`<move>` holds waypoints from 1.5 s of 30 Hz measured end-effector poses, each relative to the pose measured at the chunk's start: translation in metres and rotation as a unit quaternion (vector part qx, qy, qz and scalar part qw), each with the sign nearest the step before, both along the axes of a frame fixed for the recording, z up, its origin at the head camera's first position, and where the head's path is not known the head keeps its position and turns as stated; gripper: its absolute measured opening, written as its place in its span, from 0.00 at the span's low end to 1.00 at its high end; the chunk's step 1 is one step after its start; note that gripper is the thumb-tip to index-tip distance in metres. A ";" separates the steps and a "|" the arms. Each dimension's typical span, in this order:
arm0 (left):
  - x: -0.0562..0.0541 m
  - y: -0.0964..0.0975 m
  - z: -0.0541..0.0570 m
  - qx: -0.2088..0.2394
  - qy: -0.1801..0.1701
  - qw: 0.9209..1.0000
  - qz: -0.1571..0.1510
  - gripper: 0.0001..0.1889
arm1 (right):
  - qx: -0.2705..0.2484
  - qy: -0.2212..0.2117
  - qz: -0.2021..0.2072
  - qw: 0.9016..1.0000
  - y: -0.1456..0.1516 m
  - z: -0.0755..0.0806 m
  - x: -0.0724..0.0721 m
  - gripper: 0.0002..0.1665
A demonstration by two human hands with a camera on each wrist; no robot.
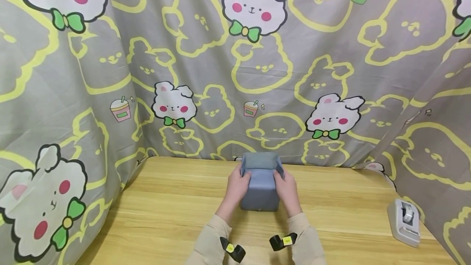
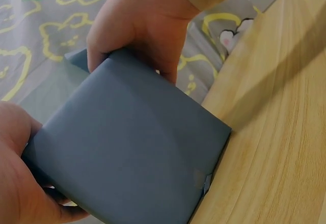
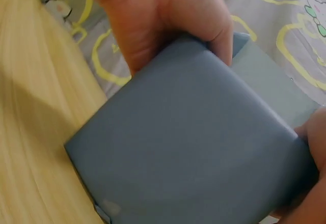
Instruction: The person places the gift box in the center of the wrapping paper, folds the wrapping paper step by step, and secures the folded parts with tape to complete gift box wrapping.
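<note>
A box [image 1: 259,195] wrapped in blue-grey paper rests at the table's far side, its plain front face towards me. At its back, a paler flap of the paper [image 1: 260,161] stands raised, with folded edges at both sides. My left hand [image 1: 238,184] grips the left side, thumb on the top edge. On the opposite side, my right hand [image 1: 286,185] holds it the same way. The left wrist view shows the flat face [image 2: 127,142] and a small crease in the paper [image 2: 207,183] by the bottom edge. Most fingertips are hidden behind the sides.
A white-grey tape dispenser [image 1: 404,222] sits at the table's right edge. Patterned grey cloth [image 1: 206,72] hangs behind the wooden table [image 1: 176,199] and along both sides. Black bands with yellow labels circle both wrists.
</note>
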State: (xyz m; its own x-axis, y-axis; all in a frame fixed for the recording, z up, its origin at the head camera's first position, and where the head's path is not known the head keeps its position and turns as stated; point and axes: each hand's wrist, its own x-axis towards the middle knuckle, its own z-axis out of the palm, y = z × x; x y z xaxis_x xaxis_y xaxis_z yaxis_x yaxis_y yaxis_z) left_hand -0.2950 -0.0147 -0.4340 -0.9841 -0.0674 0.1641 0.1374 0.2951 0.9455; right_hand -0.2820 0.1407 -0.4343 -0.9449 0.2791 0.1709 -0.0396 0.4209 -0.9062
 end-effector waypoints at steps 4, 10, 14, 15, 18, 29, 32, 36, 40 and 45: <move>0.000 0.001 -0.001 0.002 -0.005 1.000 0.006 0.23 | -0.032 -0.011 0.005 0.999 -0.001 0.000 0.001 0.21; -0.004 -0.009 -0.002 0.044 -0.027 0.996 -0.074 0.28 | -0.049 -0.016 0.006 0.999 -0.003 0.002 0.001 0.19; -0.009 -0.027 -0.007 0.140 -0.062 0.966 -0.207 0.35 | -0.054 -0.020 0.009 0.998 -0.004 0.002 0.001 0.18; -0.011 -0.031 -0.010 0.166 -0.067 0.956 -0.233 0.34 | -0.056 -0.023 0.011 0.998 -0.004 0.002 0.001 0.19; -0.018 -0.040 -0.021 0.227 -0.077 0.929 -0.281 0.28 | -0.048 -0.026 0.019 0.998 -0.003 0.003 0.002 0.22; -0.022 -0.046 -0.049 0.246 -0.114 0.912 -0.308 0.37 | -0.035 -0.021 0.020 0.999 -0.002 0.000 0.001 0.21; -0.023 -0.045 -0.051 0.247 -0.112 0.914 -0.301 0.32 | -0.032 -0.019 0.016 0.999 -0.003 -0.001 0.000 0.19; -0.022 -0.043 -0.049 0.239 -0.112 0.920 -0.290 0.25 | -0.026 -0.017 0.012 0.999 -0.004 -0.002 -0.001 0.18; -0.020 -0.041 -0.044 0.224 -0.111 0.929 -0.273 0.30 | -0.029 -0.016 0.010 0.999 -0.004 -0.002 -0.001 0.19; -0.021 -0.036 -0.039 0.221 -0.109 0.941 -0.232 0.27 | -0.030 -0.015 0.011 0.999 -0.004 -0.002 -0.001 0.20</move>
State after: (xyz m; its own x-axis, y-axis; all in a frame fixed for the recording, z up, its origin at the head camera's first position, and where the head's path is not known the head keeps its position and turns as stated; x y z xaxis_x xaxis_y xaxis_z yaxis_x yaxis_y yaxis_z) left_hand -0.3161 -0.0509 -0.4734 -0.9315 0.3635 0.0128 -0.0562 -0.1787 0.9823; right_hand -0.2830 0.1364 -0.4367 -0.9554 0.2669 0.1266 -0.0212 0.3657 -0.9305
